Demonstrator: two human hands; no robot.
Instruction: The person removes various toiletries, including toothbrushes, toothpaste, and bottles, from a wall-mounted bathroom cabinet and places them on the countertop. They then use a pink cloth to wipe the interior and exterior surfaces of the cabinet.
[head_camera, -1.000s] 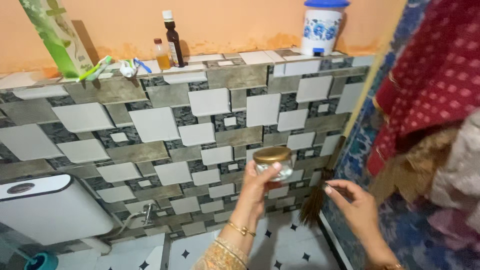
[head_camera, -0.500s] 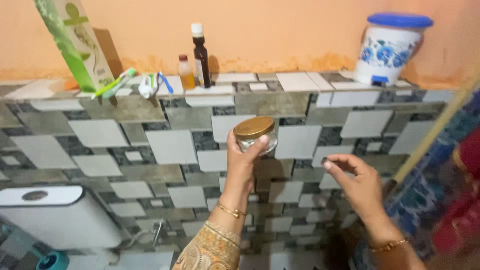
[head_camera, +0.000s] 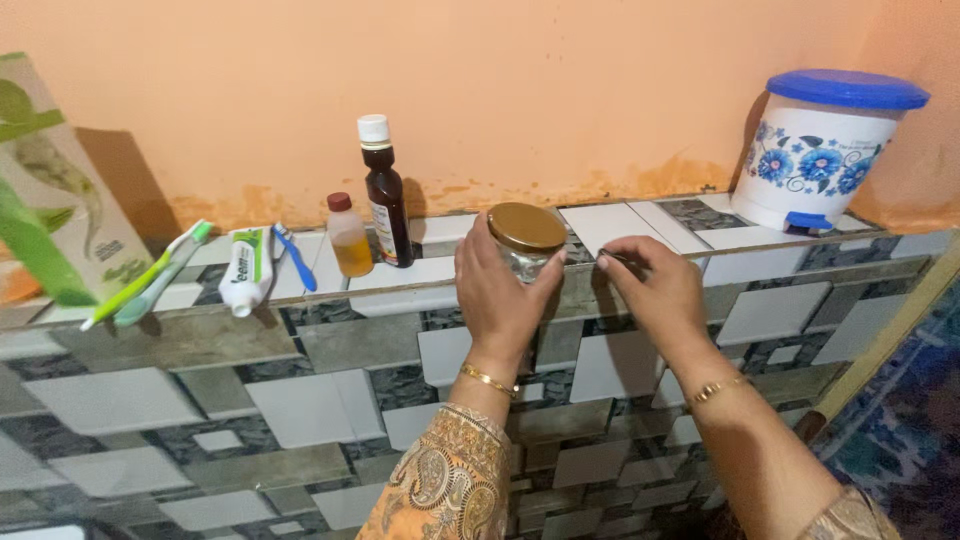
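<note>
My left hand (head_camera: 500, 295) grips a small clear glass jar with a gold lid (head_camera: 526, 238), held upright at the front edge of the tiled ledge (head_camera: 640, 228). My right hand (head_camera: 648, 292) is just to the right of the jar, fingers curled, thumb and forefinger pinched together on something small and dark that I cannot identify. Both wrists wear thin gold bangles.
On the ledge to the left stand a dark brown bottle with a white cap (head_camera: 385, 195), a small bottle of yellow liquid (head_camera: 349, 238), a toothpaste tube (head_camera: 244, 270), toothbrushes (head_camera: 150, 275) and a green carton (head_camera: 45, 200). A white floral bin with a blue lid (head_camera: 822, 150) sits at right.
Both hands have risen from lower on the tiled wall up to the ledge, the left still carrying the jar. The view has tilted up and moved closer to the ledge.
</note>
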